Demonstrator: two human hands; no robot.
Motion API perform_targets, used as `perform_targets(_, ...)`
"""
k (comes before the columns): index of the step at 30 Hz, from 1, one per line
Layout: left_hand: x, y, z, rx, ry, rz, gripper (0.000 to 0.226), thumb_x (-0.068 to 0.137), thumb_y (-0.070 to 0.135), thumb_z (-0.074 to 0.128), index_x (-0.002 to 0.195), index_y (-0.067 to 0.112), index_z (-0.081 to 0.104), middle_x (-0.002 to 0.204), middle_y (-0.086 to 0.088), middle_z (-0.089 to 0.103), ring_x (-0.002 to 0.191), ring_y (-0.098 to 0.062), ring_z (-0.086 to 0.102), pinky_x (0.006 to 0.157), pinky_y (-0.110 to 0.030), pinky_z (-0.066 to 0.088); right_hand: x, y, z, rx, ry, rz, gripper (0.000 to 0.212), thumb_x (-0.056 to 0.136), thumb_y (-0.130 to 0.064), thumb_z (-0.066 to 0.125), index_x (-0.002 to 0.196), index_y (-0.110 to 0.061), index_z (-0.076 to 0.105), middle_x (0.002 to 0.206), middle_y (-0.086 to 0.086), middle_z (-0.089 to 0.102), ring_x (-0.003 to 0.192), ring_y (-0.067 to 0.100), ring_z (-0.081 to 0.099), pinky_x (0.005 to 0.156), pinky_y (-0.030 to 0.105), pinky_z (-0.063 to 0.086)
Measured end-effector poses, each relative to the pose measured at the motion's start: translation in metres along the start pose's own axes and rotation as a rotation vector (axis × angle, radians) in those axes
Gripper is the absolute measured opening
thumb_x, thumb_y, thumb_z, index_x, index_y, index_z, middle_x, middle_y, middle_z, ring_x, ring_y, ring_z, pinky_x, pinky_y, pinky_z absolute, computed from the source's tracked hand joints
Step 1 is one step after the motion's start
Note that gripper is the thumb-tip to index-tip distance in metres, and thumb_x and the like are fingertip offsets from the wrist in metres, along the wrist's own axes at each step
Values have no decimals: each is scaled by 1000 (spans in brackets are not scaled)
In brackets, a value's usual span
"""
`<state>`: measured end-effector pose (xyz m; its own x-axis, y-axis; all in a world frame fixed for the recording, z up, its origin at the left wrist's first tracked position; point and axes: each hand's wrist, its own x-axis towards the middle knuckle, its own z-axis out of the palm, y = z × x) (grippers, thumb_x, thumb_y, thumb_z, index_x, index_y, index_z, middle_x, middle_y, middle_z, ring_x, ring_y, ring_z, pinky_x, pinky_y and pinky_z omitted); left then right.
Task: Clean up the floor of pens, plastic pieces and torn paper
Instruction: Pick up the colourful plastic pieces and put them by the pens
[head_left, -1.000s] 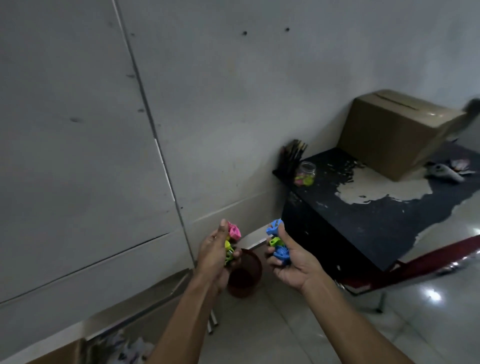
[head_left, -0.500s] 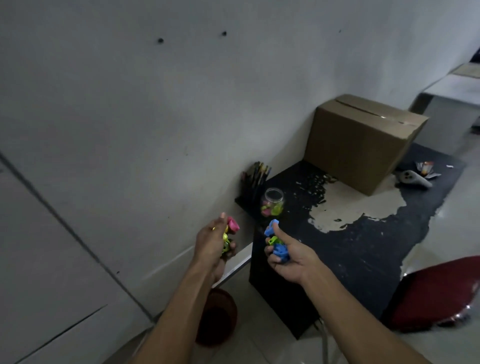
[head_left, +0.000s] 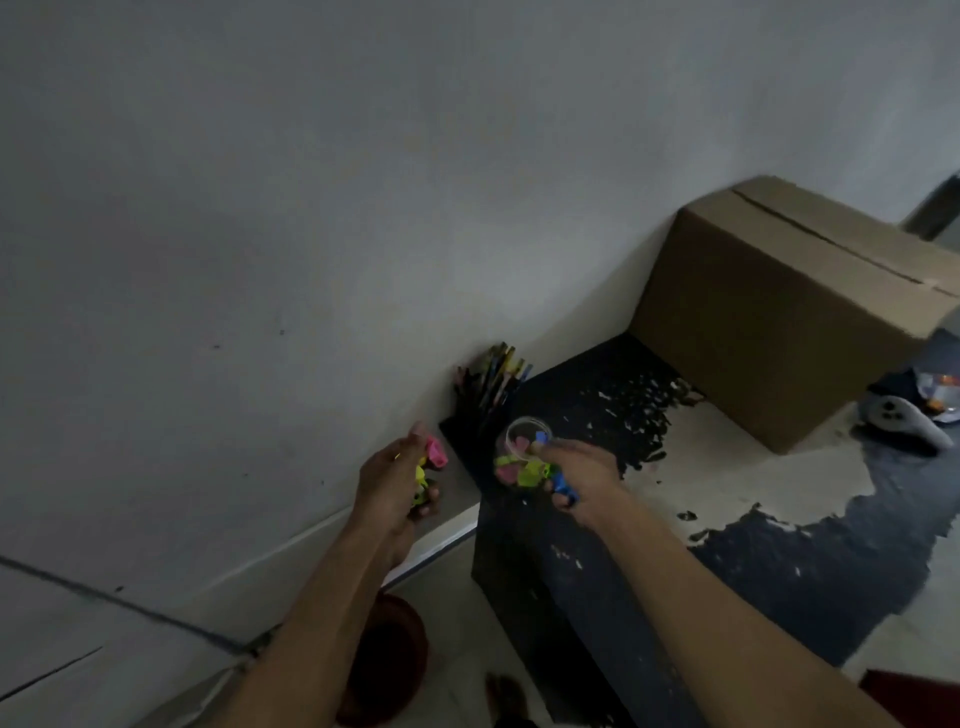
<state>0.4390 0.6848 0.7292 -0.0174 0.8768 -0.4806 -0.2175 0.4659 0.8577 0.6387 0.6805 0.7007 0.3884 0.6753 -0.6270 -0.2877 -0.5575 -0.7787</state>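
A: Start on the left. What is the left hand (head_left: 397, 480) doing?

B: Its fingers (head_left: 427, 500) are clenched round a cluster of small pink, yellow and green plastic pieces (head_left: 430, 465), held in the air just beside the grey wall (head_left: 260, 260), above the gap next to the black, peeling worktop (head_left: 597, 561). Low down in that gap is a dark red round bin (head_left: 387, 660); what it holds is too dark to make out.

A: How would you expect those pieces to handle?

B: Light, hard and a little slick, I judge. A loose handful can slip out between the fingers, so a cupped palm suits them better than a pinch.

A: And further right?

B: A black pen holder (head_left: 480, 410) stands at the worktop's corner against the wall, stuffed with upright pens and pencils. Touching distance from it sits a small clear open jar (head_left: 522, 457), already part full of pink, yellow and green pieces.

A: The right hand (head_left: 584, 478)?

B: It is right at the jar's mouth, fingers closed on blue and green plastic pieces (head_left: 558, 480), one blue bit at the rim. The jar looks light and could tip, so I would feed the pieces in gently or steady it by its wall.

A: Anything beyond?

B: A large brown cardboard box (head_left: 789, 317), closed, against the wall; its contents are hidden. Past it lies a grey controller-like object (head_left: 906, 421).
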Motion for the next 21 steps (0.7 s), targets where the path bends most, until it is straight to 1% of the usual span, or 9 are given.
perform_targets(2,14,0,12,-5,43,2,32,95,38,55,83,10,62,71,-9,54,47,-15,42,45,-23,29,30,-11,-1,-251,64,-129,27,76,-15,79,101,-10,69,86,9,65,58,15,54,35,20,37)
perform_targets(4,25,0,21,-24,81,13,33,95,38,54,81,9,62,71,-11,54,46,-16,42,44,-22,28,56,-21,-1,-518,71,-251,28,74,-19,80,99,-13,70,94,8,67,76,20,63,58,30,56)
perform_targets(5,29,1,25,-34,95,24,34,95,37,54,80,9,61,72,-10,55,46,-16,42,43,-21,28,68,-25,0,-645,53,-302,28,74,-21,80,100,-14,71,98,8,68,85,22,65,71,31,58)
perform_targets(6,33,1,28,-47,107,35,34,96,36,53,78,8,61,73,-10,55,44,-16,42,42,-20,28,77,-28,2,-769,27,-341,30,75,-23,79,103,-14,71,102,8,68,91,23,66,75,29,56)
perform_targets(10,41,2,33,-94,168,48,34,97,31,53,77,5,59,71,-9,56,39,-15,39,40,-16,27,96,-32,10,-1060,-55,-381,31,77,-25,75,105,-12,70,104,12,68,89,25,66,68,27,52)
perform_targets(14,54,0,36,-85,204,49,34,97,30,53,76,4,58,74,-11,55,37,-15,38,41,-15,25,102,-31,15,-1050,-37,-417,22,79,-24,73,96,-10,70,96,10,65,85,25,65,66,26,49)
perform_targets(17,61,-2,39,-67,197,50,35,97,30,53,73,4,57,77,-12,55,39,-15,38,42,-16,25,104,-32,17,-818,-40,-392,10,76,-21,77,78,-13,71,79,4,65,78,18,63,64,21,45)
perform_targets(19,65,-4,43,-55,189,38,36,97,30,54,72,4,57,77,-13,55,40,-16,38,42,-17,25,107,-34,18,-642,-41,-349,11,75,-18,79,70,-14,70,71,0,66,76,19,66,63,22,47)
perform_targets(21,68,-7,46,-47,172,25,36,97,30,54,71,5,57,76,-12,53,40,-16,38,42,-17,24,111,-35,17,-661,-43,-405,10,77,-19,78,73,-13,72,74,0,68,78,18,66,66,24,51)
